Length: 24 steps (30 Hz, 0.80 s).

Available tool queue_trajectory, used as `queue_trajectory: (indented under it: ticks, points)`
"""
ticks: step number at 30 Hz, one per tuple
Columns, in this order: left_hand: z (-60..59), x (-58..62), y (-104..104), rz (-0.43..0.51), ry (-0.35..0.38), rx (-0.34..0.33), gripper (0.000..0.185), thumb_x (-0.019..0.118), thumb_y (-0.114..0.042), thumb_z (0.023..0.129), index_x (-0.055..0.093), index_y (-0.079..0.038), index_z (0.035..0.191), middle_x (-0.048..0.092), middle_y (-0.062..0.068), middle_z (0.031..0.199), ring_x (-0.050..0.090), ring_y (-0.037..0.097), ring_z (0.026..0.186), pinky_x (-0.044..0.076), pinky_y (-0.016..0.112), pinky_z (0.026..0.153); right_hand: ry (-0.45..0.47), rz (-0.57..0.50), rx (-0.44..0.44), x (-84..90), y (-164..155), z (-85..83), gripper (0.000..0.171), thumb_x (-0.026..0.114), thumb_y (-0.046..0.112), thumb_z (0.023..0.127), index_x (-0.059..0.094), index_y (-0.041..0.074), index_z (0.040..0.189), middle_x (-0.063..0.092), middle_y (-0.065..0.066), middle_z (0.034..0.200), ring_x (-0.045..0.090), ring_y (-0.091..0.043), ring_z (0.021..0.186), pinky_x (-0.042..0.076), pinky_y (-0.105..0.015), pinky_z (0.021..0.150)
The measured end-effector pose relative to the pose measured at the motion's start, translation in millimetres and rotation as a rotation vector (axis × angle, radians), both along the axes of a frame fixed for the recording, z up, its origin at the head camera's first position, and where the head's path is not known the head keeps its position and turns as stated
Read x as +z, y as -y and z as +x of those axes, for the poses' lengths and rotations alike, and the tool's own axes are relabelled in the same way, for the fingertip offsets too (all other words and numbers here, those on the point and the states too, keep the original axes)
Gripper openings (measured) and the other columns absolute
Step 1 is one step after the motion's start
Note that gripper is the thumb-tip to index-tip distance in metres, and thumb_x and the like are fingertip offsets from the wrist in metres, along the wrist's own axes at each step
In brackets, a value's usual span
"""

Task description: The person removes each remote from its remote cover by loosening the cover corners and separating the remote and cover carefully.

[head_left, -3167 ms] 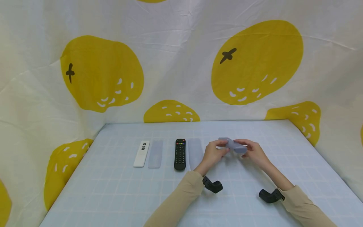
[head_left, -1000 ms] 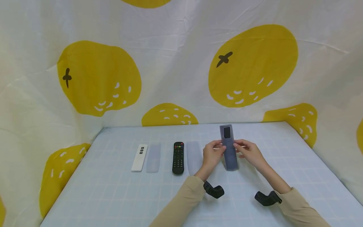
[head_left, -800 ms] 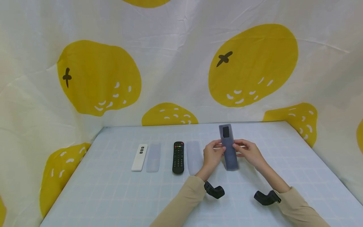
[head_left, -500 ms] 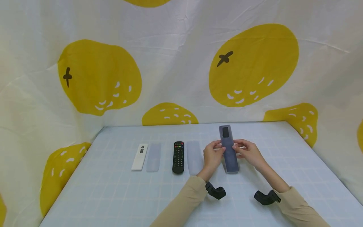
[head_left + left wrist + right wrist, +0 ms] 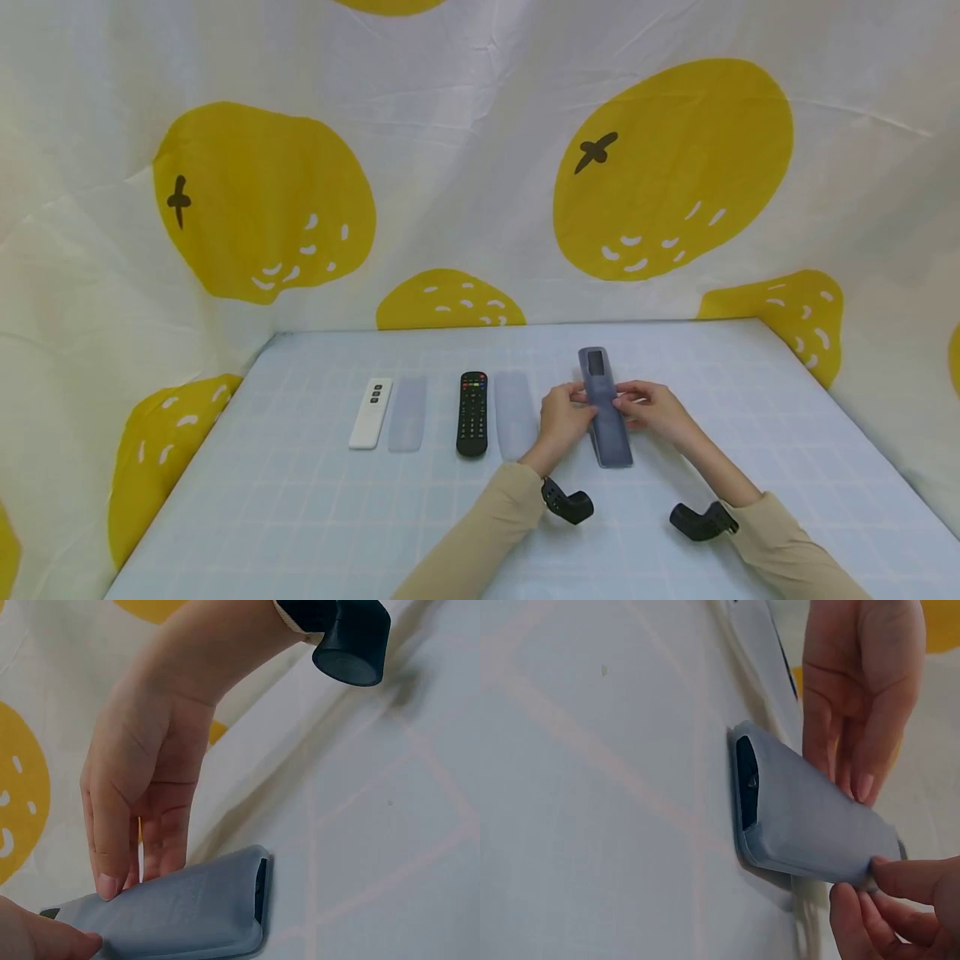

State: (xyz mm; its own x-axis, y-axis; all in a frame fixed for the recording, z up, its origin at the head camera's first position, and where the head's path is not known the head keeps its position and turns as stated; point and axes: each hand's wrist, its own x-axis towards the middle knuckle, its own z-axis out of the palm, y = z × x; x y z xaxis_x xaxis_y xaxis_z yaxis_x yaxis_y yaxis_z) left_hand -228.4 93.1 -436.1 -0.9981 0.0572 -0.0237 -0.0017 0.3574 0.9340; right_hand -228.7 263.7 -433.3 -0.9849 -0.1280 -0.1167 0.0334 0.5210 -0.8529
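Note:
A grey-blue translucent silicone remote cover [image 5: 611,433], with a dark window near its far end, stands between my hands. In the right wrist view, something dark shows inside the cover's near-end opening [image 5: 748,782]. My left hand [image 5: 564,418] pinches its left edge, thumb on the face and fingers beneath. On the opposite edge my right hand [image 5: 656,410] pinches in the same way. The near end is low over the table, as the left wrist view shows the cover [image 5: 180,911] close above the cloth.
Left of my hands lie a white remote [image 5: 371,414], a pale clear cover [image 5: 407,415], a black remote [image 5: 472,414] and another clear cover [image 5: 512,412], in a row on the checked tablecloth [image 5: 300,500]. A fruit-print curtain [image 5: 465,167] hangs behind.
The cover was lying crosswise in both hands, then was turned lengthwise and stood tilted up. In the last half second both hands have brought it lower and toward me.

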Motion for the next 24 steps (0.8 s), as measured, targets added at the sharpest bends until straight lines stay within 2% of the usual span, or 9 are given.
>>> queue_trajectory:
  ticks: [5, 8, 10, 12, 13, 15, 17, 20, 24]
  points:
    - [0.2, -1.6, 1.5, -0.041, 0.041, -0.038, 0.044, 0.07, -0.001, 0.078, 0.063, 0.004, 0.121, 0.073, 0.012, 0.098, 0.064, 0.009, 0.074, 0.053, 0.022, 0.062, 0.047, 0.024, 0.005, -3.6, 0.1, -1.1, 0.048, 0.062, 0.015, 0.094, 0.049, -0.016, 0.126, 0.063, -0.027, 0.105, 0.063, -0.015, 0.083, 0.059, -0.032, 0.068]
    - [1.3, -1.1, 2.0, -0.071, 0.042, -0.056, 0.041, 0.068, -0.001, 0.077, 0.066, 0.004, 0.117, 0.073, 0.01, 0.092, 0.059, 0.007, 0.068, 0.05, 0.019, 0.058, 0.058, 0.042, 0.01, -4.4, 0.9, -1.3, 0.047, 0.061, 0.014, 0.094, 0.049, -0.017, 0.126, 0.064, -0.026, 0.103, 0.063, -0.015, 0.082, 0.059, -0.032, 0.068]
    - [2.0, -0.1, 2.0, -0.084, 0.048, -0.063, 0.027, 0.067, -0.001, 0.077, 0.07, 0.004, 0.103, 0.069, 0.005, 0.078, 0.053, 0.007, 0.061, 0.044, 0.018, 0.053, 0.067, 0.07, 0.008, -3.8, 1.8, -1.6, 0.045, 0.061, 0.014, 0.094, 0.05, -0.015, 0.126, 0.064, -0.024, 0.102, 0.063, -0.015, 0.08, 0.059, -0.032, 0.068]
    - [2.4, 0.8, 1.8, -0.11, 0.057, -0.072, 0.006, 0.065, -0.002, 0.078, 0.067, 0.001, 0.082, 0.058, 0.0, 0.064, 0.045, 0.007, 0.055, 0.036, 0.019, 0.047, 0.087, 0.106, 0.006, -2.4, 3.2, -2.0, 0.043, 0.06, 0.014, 0.093, 0.052, -0.014, 0.125, 0.066, -0.022, 0.101, 0.062, -0.014, 0.076, 0.058, -0.031, 0.066]
    - [2.7, 1.2, 1.7, -0.124, 0.063, -0.077, 0.005, 0.064, -0.003, 0.078, 0.063, -0.001, 0.073, 0.051, -0.002, 0.059, 0.042, 0.008, 0.052, 0.032, 0.019, 0.046, 0.097, 0.127, 0.012, -1.7, 3.6, -2.3, 0.042, 0.06, 0.014, 0.093, 0.052, -0.014, 0.124, 0.066, -0.021, 0.1, 0.061, -0.014, 0.074, 0.057, -0.03, 0.064]
    - [3.3, 2.0, 1.3, -0.14, 0.08, -0.087, 0.021, 0.063, -0.003, 0.079, 0.05, -0.007, 0.062, 0.041, -0.004, 0.053, 0.036, 0.009, 0.049, 0.027, 0.021, 0.044, 0.121, 0.163, 0.005, 0.3, 5.0, -2.6, 0.04, 0.06, 0.013, 0.092, 0.055, -0.012, 0.123, 0.068, -0.018, 0.097, 0.061, -0.013, 0.07, 0.056, -0.029, 0.062]
    - [3.6, 2.6, 1.1, -0.149, 0.088, -0.094, 0.029, 0.062, -0.004, 0.08, 0.043, -0.012, 0.059, 0.036, -0.006, 0.051, 0.034, 0.009, 0.047, 0.024, 0.022, 0.043, 0.129, 0.19, 0.007, 1.5, 5.6, -2.8, 0.039, 0.06, 0.012, 0.091, 0.056, -0.012, 0.121, 0.069, -0.016, 0.094, 0.061, -0.013, 0.068, 0.055, -0.028, 0.06]
    - [3.3, 2.5, 1.4, -0.15, 0.092, -0.097, 0.032, 0.061, -0.005, 0.08, 0.041, -0.013, 0.057, 0.033, -0.006, 0.05, 0.032, 0.008, 0.046, 0.023, 0.021, 0.042, 0.127, 0.197, 0.008, 1.9, 5.4, -2.3, 0.036, 0.061, 0.011, 0.091, 0.058, -0.011, 0.119, 0.069, -0.014, 0.09, 0.062, -0.013, 0.069, 0.055, -0.028, 0.06]
    - [3.0, 0.8, 1.7, -0.146, 0.12, -0.094, 0.019, 0.061, -0.007, 0.082, 0.055, -0.008, 0.064, 0.041, -0.005, 0.051, 0.038, 0.008, 0.046, 0.029, 0.02, 0.043, 0.127, 0.202, 0.011, 1.4, 4.1, -1.5, 0.036, 0.062, 0.012, 0.09, 0.058, -0.011, 0.118, 0.069, -0.013, 0.088, 0.064, -0.014, 0.07, 0.055, -0.029, 0.06]
